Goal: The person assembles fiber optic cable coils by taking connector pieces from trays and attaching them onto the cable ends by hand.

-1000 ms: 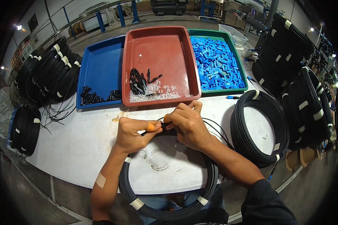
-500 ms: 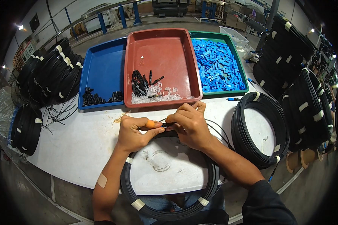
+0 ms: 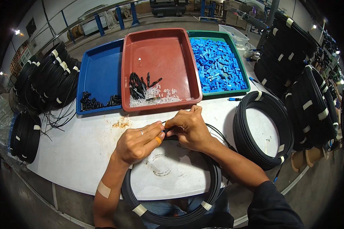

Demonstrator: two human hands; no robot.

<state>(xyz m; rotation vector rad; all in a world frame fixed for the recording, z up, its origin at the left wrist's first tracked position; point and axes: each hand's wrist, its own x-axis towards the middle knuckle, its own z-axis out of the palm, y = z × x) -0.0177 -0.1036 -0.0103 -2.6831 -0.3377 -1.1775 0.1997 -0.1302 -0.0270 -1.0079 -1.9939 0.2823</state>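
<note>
My left hand [image 3: 138, 142] and my right hand [image 3: 190, 129] meet over the far rim of a black cable coil [image 3: 216, 179]. The coil is bound with pale tape and lies partly on the table, partly over its front edge. Between my fingertips is a small black cable connector [image 3: 165, 131] with a bit of blue showing; the fingers cover most of it. Both hands are closed in a pinch on it. Orange bands wrap a finger of each hand. From behind my right hand a thin black cable [image 3: 219, 134] curves off to the right.
A red tray [image 3: 160, 53] holds white pieces and black parts, between a blue tray [image 3: 99, 72] with black parts and a green tray [image 3: 239, 61] of blue clips. A taped coil [image 3: 242, 133] lies right on the white table [image 3: 72, 152]; stacked coils [image 3: 51, 80] stand at both sides.
My left hand has turned over the connector, its fingers now stretched across toward my right fingertips. My right hand keeps its pinch. The whole view has shifted slightly.
</note>
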